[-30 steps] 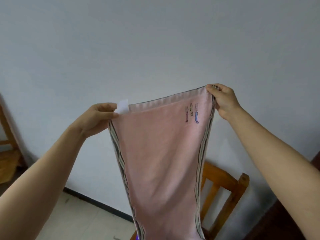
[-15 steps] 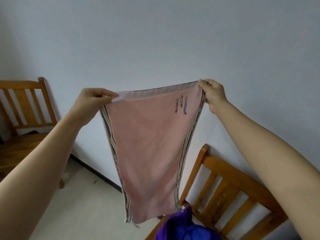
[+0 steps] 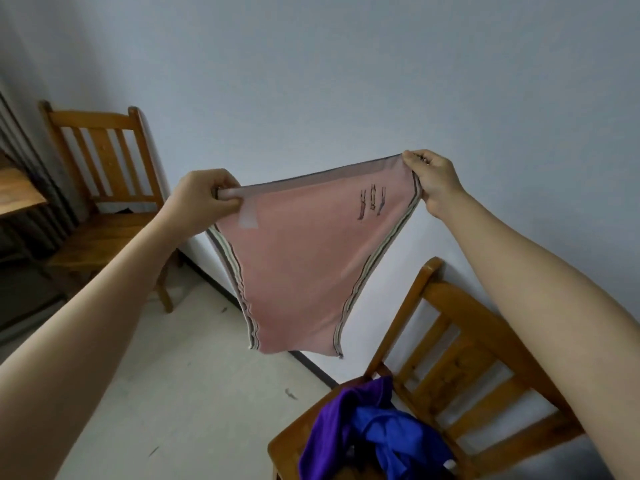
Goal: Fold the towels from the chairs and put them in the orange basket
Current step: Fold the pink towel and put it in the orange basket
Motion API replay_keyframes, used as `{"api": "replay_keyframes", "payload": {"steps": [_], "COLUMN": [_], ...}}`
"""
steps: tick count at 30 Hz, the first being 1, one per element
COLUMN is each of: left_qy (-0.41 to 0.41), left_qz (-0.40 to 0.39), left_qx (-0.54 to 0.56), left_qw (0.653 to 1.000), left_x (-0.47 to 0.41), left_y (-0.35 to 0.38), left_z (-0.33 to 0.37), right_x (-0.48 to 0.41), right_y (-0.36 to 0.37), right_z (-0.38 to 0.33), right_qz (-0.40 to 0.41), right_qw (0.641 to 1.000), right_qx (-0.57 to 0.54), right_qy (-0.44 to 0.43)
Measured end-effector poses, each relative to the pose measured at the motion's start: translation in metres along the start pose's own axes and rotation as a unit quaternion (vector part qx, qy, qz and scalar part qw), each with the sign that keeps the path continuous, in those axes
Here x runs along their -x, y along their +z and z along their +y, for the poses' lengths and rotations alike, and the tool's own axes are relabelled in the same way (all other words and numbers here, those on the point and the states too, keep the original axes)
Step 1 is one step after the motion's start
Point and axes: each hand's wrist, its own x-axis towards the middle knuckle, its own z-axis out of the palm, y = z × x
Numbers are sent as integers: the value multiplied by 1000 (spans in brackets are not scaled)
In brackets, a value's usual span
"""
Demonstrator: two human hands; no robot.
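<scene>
Left grip [image 3: 203, 199], a bare hand at centre-left of the frame, is pinching the top left corner of the pink rectangular cloth towel with striped side borders [image 3: 298, 271], with the fingers curling tight round the hem and clamped on it. Right grip [image 3: 434, 180], the other bare hand, right of centre and slightly higher, is pinching the top right corner the same way, also clamped on the towel.

The towel is hanging in the air mid-frame, stretched between both grips, with its top edge slanting up to the right and its lower end narrowing and dangling free above the pale floor [image 3: 180, 386]. A small white label [image 3: 248, 218] is showing just under the left corner, and a small dark embroidered motif [image 3: 372, 201] is sitting near the right corner.

A slatted wooden chair [image 3: 464, 344] is standing at lower right against the white wall [image 3: 346, 81], carrying a crumpled purple cloth [image 3: 330, 431] and a crumpled blue cloth [image 3: 391, 439] touching each other on the seat. A second slatted wooden chair [image 3: 104, 216] is standing at upper left, beside the corner of a wooden desk [image 3: 17, 192] at the left edge.
</scene>
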Motion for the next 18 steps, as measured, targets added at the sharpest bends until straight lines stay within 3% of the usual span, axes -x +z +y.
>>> {"api": "replay_keyframes", "payload": {"steps": [6,10,18], "left_qy": [0,-43,-105], "left_qz": [12,42,-23], "left_qx": [-15,17,43], "left_qw": [1000,998,993], "left_x": [76,159,263], "left_y": [15,49,96], "left_z": [47,95,176], "right_x": [38,87,164], "right_y": [-51,-103,-192], "right_z": [9,19,45], "right_qz": [-70,-123,-149], "right_qw": [997,992,989], "right_qx": [-10,-13,-17], "right_qy": [-9,-12,17]}}
